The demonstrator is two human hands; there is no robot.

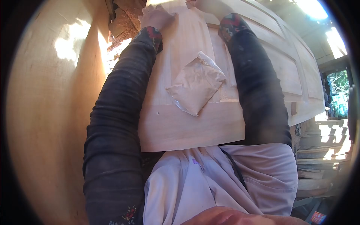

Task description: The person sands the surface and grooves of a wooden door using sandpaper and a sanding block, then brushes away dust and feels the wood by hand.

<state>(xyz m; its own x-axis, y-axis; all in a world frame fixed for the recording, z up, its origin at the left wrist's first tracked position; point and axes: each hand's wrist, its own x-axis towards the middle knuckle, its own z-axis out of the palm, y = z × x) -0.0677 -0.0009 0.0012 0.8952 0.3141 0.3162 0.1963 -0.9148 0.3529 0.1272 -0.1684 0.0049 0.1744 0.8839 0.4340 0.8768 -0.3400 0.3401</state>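
Note:
A pale wooden panelled door (187, 129) lies flat in front of me, its near edge at my lap. My left hand (157, 18) rests on the door's left edge at the top of the view, fingers spread. My right hand (213, 6) is farther right over the door, partly cut off by the top of the view. At its fingertips is a small brown piece (191, 4), too cropped to name. Between my forearms, a crumpled, pale plastic packet (197, 84) lies on the door, touched by neither hand.
A small wooden block (293, 108) sits on the door at the right. A tall smooth wooden board (45, 112) stands along the left side. Stacked wooden slats (318, 157) are at the lower right. Brown shavings (127, 22) show beyond the left edge.

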